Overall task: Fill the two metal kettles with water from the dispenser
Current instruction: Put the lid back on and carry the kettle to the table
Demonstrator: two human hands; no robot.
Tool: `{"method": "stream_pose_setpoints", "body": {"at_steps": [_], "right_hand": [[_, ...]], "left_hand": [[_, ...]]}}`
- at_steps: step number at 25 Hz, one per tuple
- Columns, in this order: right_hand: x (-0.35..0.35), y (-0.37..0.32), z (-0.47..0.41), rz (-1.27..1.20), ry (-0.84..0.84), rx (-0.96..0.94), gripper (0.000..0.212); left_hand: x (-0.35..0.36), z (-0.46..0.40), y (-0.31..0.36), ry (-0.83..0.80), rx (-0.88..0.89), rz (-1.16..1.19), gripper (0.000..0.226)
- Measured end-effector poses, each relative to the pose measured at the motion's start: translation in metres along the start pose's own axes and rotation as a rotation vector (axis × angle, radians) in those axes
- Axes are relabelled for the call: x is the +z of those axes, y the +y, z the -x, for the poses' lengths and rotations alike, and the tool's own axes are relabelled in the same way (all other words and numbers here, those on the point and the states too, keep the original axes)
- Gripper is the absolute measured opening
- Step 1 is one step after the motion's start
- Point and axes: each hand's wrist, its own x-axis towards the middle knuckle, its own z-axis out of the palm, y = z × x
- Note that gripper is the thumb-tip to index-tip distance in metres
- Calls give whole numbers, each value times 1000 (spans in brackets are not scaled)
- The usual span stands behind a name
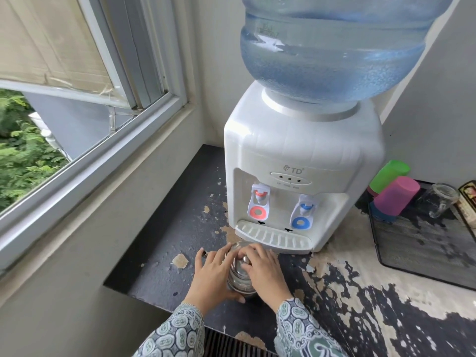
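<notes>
A metal kettle [240, 276] is sitting on the counter [180, 228], just near of the dispenser [296, 176] and a bit left of its drip tray [275, 238]. Only one kettle can be made out for sure; something shiny shows at the far edge of the hands, but whether that's the second kettle or part of the first can't be told.

The body is steadied by the left hand [213, 274], fingers spread and wrapped round the left side, thumb down low near the base. The right hand [260, 266] is laid over the top with fingers curled around the lid knob [246, 260]. Looks like the lid is being gripped, though how tight can't be judged from here. That split makes sense: one hand to stop the pot sliding, the other to work the lid.

Nothing is under the taps yet. The red tap [258, 202] is on the left, the blue tap [304, 211] on the right, and the bottle [334, 47] on top is holding plenty of water. Filling probably hasn't been started, so the lid likely has to come off before the kettle gets moved under a tap.

Cups [394, 189] are stacked off to the right, well out of the way.
</notes>
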Motion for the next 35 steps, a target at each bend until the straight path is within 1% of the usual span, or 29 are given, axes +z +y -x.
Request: {"method": "stream_pose_setpoints", "body": {"at_steps": [3,5,6,7,9,10,11,12,13,14,15,16,17,18,19,20,22,24,26,28,30,32,33,35], "right_hand": [[-11,1,-1,-197,-128,70,23],[-22,4,1,-302,-184,74,29],[-26,5,3,-336,-203,77,30],[-31,7,6,-381,-214,90,29],[-36,10,9,-498,-236,153,23],[-38,11,10,-554,-240,174,30],[-38,13,11,-605,-233,177,41],[-37,15,11,-631,-220,175,50],[-36,15,11,-643,-206,164,56],[-36,14,11,-634,-192,156,57],[-35,13,11,-628,-168,157,52],[-34,13,11,-631,-140,168,42],[-34,13,10,-634,-117,173,32],[-34,13,9,-634,-101,181,25],[-36,13,9,-629,-96,196,24],[-37,13,8,-624,-102,213,23],[-43,13,10,-614,-116,218,31],[-50,15,19,-612,-102,217,39],[-59,22,37,-634,-63,233,40],[-74,33,60,-657,-28,253,36],[-93,46,92,-652,32,295,28],[-113,60,132,-652,101,308,31],[-125,67,158,-650,138,321,30],[-147,80,208,-658,201,354,26]], "left_hand": [[-3,2,-1,-24,-23,-38,119],[-12,-2,-2,-25,-7,-60,113],[-18,-4,-2,-48,-12,-61,104],[-24,-6,-1,-81,-31,-41,89],[-37,-13,-1,-180,-89,94,61],[-45,-19,0,-207,-117,156,52],[-51,-26,0,-238,-138,203,47],[-56,-33,-2,-289,-162,249,50],[-61,-39,-4,-340,-176,285,57],[-64,-42,-4,-377,-187,305,61],[-63,-44,-5,-379,-177,292,57],[-61,-45,-5,-329,-145,245,45],[-59,-42,-3,-234,-98,221,33],[-55,-38,-2,-131,-51,248,23],[-52,-34,1,-54,-22,300,14],[-50,-31,3,-17,-22,342,9],[-49,-28,9,4,-47,389,18],[-49,-27,18,-4,-25,409,26],[-50,-26,36,-23,25,431,27],[-52,-26,62,-39,75,481,29],[-53,-21,97,-57,151,521,37],[-53,-13,139,-83,237,552,45],[-51,-6,164,-103,288,562,45],[-51,9,213,-153,391,571,39]]}}
